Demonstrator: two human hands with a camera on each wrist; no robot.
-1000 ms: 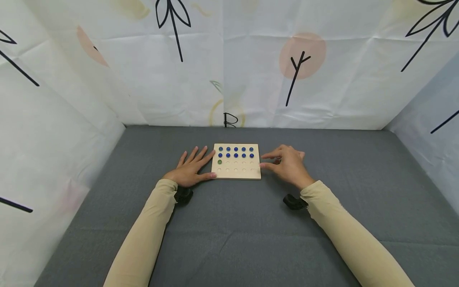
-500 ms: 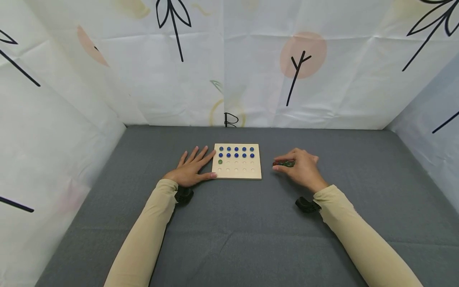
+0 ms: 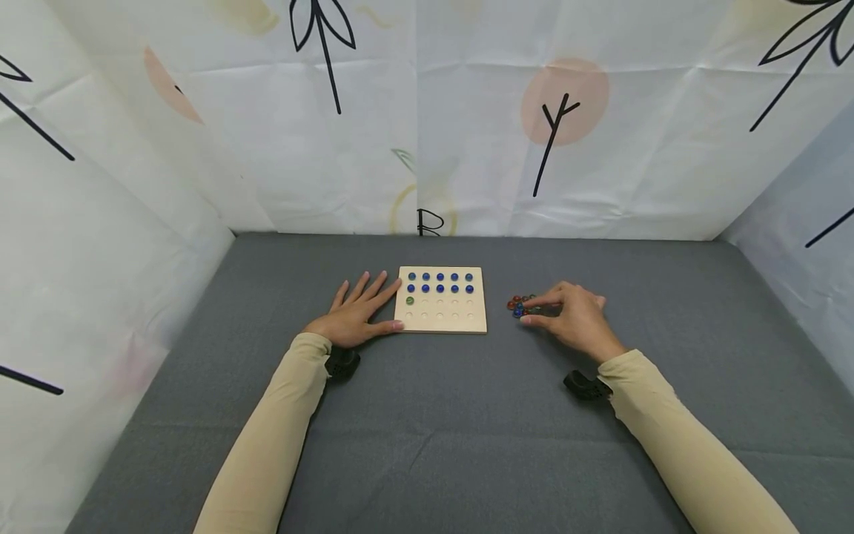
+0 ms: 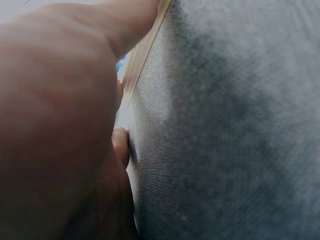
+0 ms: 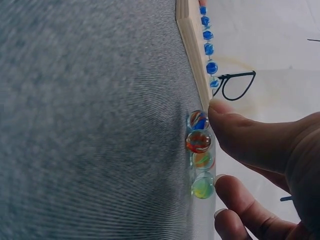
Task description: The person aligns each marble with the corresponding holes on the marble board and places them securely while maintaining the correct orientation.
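Note:
A pale wooden board [image 3: 440,325] lies flat on the table, with two rows of blue marbles [image 3: 440,288] in its hollows. One green marble [image 3: 410,300] sits at the left of the third row. My left hand [image 3: 348,319] lies with fingers spread, its thumb and little-side fingertips against the board's left edge. Right of the board is a cluster of loose red, blue and green marbles [image 3: 517,305]. Over this cluster is my right hand [image 3: 577,315], thumb and forefinger held apart. In the right wrist view the thumb is close above a red-and-clear marble [image 5: 199,142].
A grey cloth [image 3: 427,415] covers the table. White printed fabric [image 3: 467,148] rises behind it and at both sides. The board's lower two rows show bare hollows apart from the green marble.
My right hand has moved right and slightly toward me, away from the board's right edge, uncovering the loose marbles. The left hand and board have stayed still.

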